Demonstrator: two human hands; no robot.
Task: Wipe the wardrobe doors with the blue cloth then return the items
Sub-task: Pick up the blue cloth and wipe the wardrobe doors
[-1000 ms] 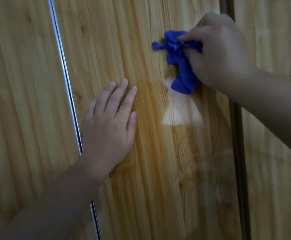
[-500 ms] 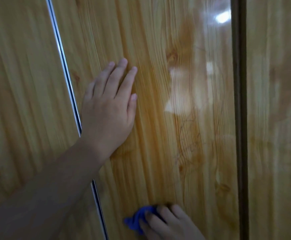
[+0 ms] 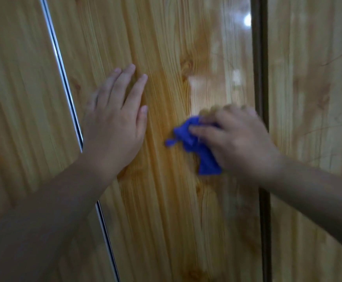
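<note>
The right hand grips a crumpled blue cloth, fingers curled over the bunched fabric and pressing it against the glossy, pine-grained middle wardrobe door. The cloth protrudes from under the hand on its thumb side and below the palm. The left hand lies flat on the same door with fingers straight, holding nothing, well apart from the cloth. A thin silver edge strip runs just beside the left hand's outer edge; a dark vertical gap lies behind the right hand's knuckles and forearm.
</note>
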